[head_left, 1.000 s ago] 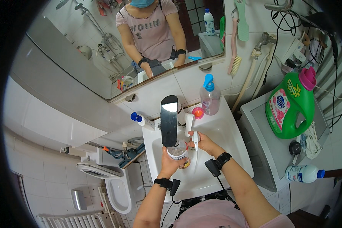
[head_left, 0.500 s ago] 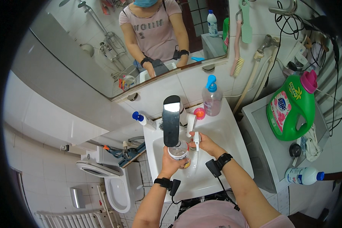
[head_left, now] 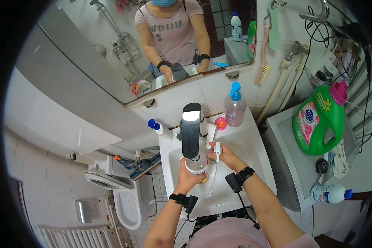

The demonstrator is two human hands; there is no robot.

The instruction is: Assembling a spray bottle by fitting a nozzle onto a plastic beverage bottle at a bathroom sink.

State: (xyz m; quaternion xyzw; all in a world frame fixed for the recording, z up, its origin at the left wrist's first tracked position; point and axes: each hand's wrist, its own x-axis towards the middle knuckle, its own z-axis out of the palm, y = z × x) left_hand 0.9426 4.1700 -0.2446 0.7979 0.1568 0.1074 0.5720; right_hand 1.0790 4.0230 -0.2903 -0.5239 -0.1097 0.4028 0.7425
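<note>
My left hand (head_left: 187, 177) is wrapped around a clear plastic bottle (head_left: 197, 166) with a white label, its neck uncapped and partly behind the faucet handle. My right hand (head_left: 227, 158) grips a white pump head (head_left: 218, 151) beside the faucet's white spout (head_left: 211, 136). Both hands are over the white washbasin (head_left: 252, 182). A thin streak of water runs down in the basin below the pump head. The faucet's long dark, shiny lever handle (head_left: 191, 136) juts out above the bottle and hides part of it.
On the basin's back ledge stand a clear pump bottle with a blue top (head_left: 235, 109), a small pink jar (head_left: 220, 123) and a white tube with a blue cap (head_left: 161, 129). A green detergent jug (head_left: 320, 120) and a white bottle (head_left: 330, 193) are on the right cabinet. A mirror (head_left: 111, 74) hangs behind.
The view has shifted slightly, moving the scene a little right. My right hand and the pump head have turned slightly, and less of the pump's tube shows. Both hands keep their holds.
</note>
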